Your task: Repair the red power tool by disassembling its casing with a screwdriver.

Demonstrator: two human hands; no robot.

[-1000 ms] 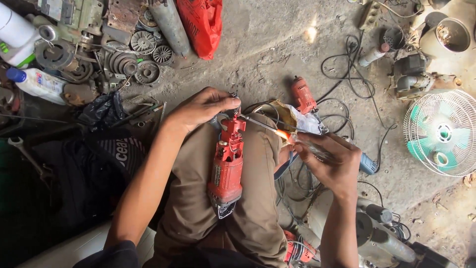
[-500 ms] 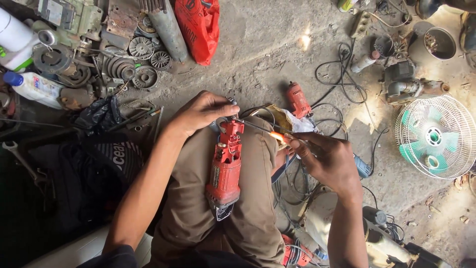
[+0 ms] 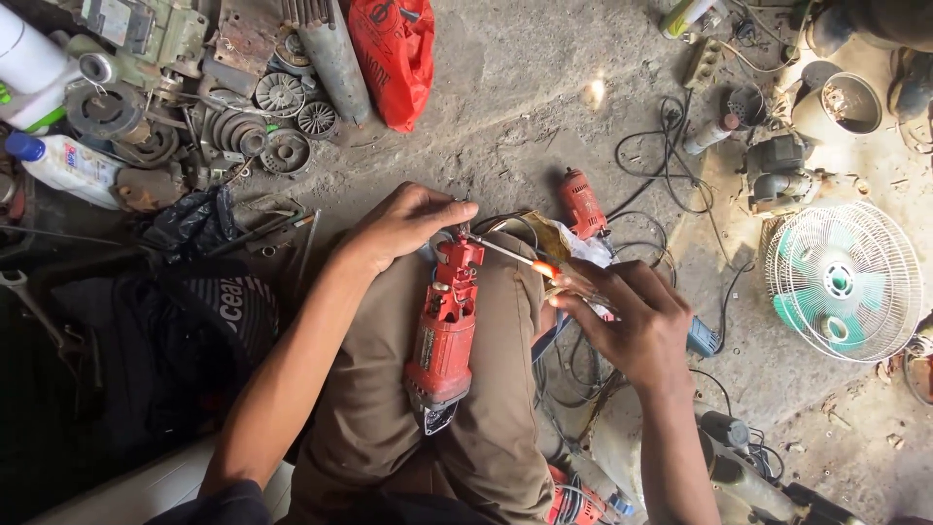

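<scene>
A red power tool body (image 3: 445, 331) lies lengthwise on my knee, its open front end pointing away from me. My left hand (image 3: 403, 226) rests on that front end and steadies it with the fingertips. My right hand (image 3: 627, 321) grips a screwdriver (image 3: 517, 256) with an orange handle. Its thin metal shaft reaches left, and the tip meets the top of the tool just under my left fingers.
Black cables (image 3: 671, 185) snake over the dusty concrete floor. A second red tool (image 3: 581, 202) lies beyond my knee. Gears and metal parts (image 3: 262, 122) pile up at top left beside a red bag (image 3: 394, 53). A fan (image 3: 841, 282) lies at right.
The view has shifted slightly. My right hand has drawn a little closer to the tool, keeping the screwdriver tip at its front end. My left hand stays on the tool.
</scene>
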